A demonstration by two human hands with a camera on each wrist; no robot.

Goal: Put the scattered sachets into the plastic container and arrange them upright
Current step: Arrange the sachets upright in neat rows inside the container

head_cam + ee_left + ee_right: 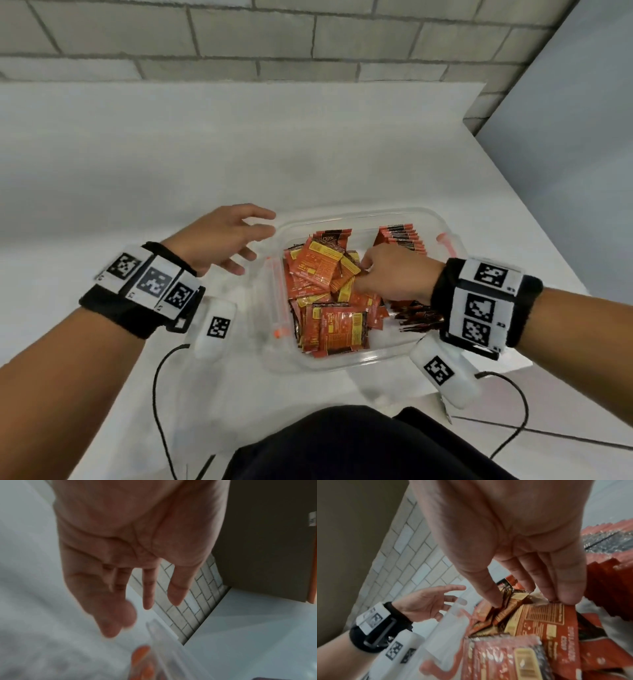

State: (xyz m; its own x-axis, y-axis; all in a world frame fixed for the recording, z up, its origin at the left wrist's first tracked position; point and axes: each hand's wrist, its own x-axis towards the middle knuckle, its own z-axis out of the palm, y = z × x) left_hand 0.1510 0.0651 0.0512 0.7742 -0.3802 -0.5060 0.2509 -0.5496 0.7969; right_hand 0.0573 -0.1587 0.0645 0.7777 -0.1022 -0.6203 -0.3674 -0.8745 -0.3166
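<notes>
A clear plastic container (359, 363) with orange latches stands on the white table. A loose heap of orange and yellow sachets (318, 274) fills its left and middle. Upright rows of sachets (402, 236) stand along its right side, far and near. My right hand (368, 274) reaches down into the heap. In the right wrist view my right hand (525, 599) has thumb and fingertips spread apart, touching the top edges of the sachets (544, 626). My left hand (255, 243) hovers with straight fingers, empty, by the container's far left corner. The left wrist view shows that hand (145, 599) above the container's rim (164, 642).
The table (171, 154) ends at a grey tiled wall (239, 34) behind and drops off at its right edge (534, 240). Black cables (161, 370) trail from both wristbands over the near edge. My dark clothing (359, 445) fills the bottom of the head view.
</notes>
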